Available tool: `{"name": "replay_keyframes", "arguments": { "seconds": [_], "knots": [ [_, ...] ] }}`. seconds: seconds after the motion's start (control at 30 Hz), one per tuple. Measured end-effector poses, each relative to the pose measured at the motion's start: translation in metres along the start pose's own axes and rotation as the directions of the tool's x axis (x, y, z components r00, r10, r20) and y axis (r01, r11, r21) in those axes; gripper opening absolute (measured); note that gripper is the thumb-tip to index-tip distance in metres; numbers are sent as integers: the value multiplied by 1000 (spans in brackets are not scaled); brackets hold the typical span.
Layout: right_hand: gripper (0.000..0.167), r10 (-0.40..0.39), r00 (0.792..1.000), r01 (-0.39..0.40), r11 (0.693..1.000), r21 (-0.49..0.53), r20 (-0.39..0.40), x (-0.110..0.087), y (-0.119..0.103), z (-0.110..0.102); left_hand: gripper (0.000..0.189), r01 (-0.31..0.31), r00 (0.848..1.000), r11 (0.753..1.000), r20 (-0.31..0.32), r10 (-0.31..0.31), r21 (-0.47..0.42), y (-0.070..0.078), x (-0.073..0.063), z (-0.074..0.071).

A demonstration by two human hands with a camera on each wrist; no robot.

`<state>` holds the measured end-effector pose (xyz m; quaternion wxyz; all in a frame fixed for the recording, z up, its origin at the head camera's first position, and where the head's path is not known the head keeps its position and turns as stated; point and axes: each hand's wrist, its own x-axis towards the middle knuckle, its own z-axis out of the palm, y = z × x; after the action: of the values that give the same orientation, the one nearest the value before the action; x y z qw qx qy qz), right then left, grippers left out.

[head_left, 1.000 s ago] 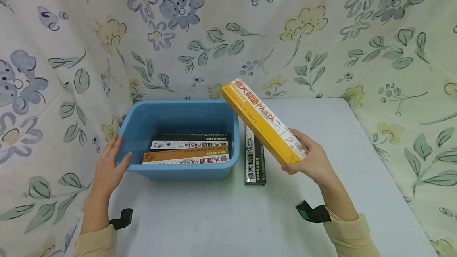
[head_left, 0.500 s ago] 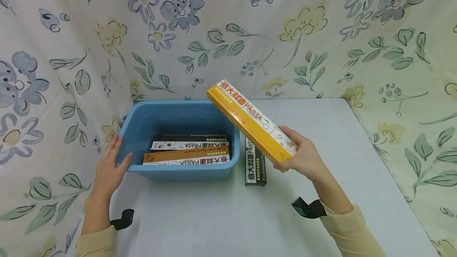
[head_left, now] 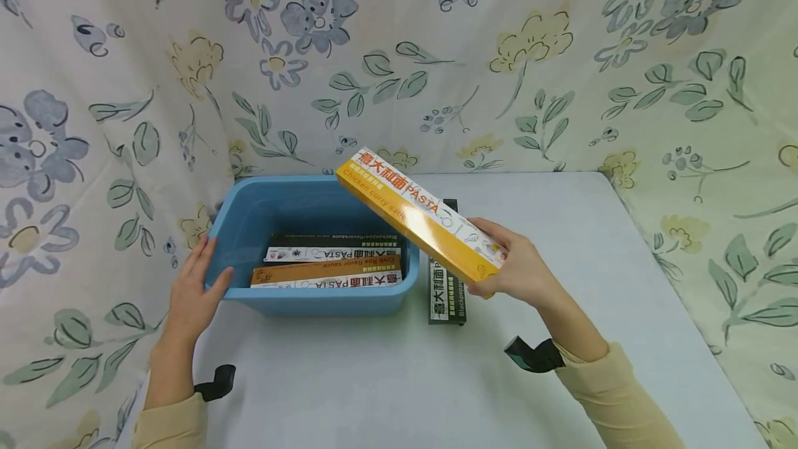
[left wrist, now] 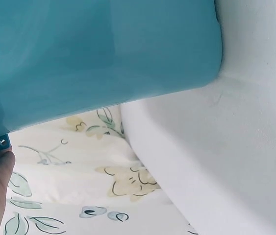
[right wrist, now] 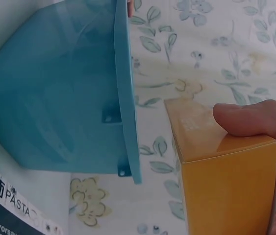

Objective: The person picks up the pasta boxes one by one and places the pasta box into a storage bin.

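My right hand (head_left: 516, 265) grips the near end of a yellow and white pasta box (head_left: 424, 213), labelled chicken curry sauce. The box tilts up and left, its far end above the right side of the blue bin (head_left: 324, 302). In the right wrist view, the thumb (right wrist: 248, 119) lies on top of the box's orange end. My left hand (head_left: 196, 296) rests at the bin's front left corner, fingers along the outside and thumb on the rim. Inside the bin lie a black pasta box (head_left: 333, 241) and an orange-brown crab roe box (head_left: 327, 269).
Another black pasta box (head_left: 446, 300) lies on the white table (head_left: 374, 380), right of the bin and partly under the held box. A floral curtain (head_left: 461, 102) hangs behind the table and along both sides.
The right hand has carried the yellow pasta box leftward and slightly lower, so its far end now reaches over the bin. The left hand and the bin have hardly moved.
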<state>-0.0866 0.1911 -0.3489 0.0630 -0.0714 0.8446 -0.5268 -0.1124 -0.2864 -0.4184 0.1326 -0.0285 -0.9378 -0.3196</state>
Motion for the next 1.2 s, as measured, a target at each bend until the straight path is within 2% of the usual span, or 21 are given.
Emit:
{"name": "replay_keyframes", "arguments": {
  "seconds": [0.67,1.2],
  "knots": [
    [97,-14,1000,13,1000,12,27,23,-10,20,64,-9,1000,1000,1,9,-10,-2,0,0],
    [97,-59,998,57,998,42,38,31,-16,28,64,-9,1000,1000,-1,9,1,-2,0,0]
  ]
}}
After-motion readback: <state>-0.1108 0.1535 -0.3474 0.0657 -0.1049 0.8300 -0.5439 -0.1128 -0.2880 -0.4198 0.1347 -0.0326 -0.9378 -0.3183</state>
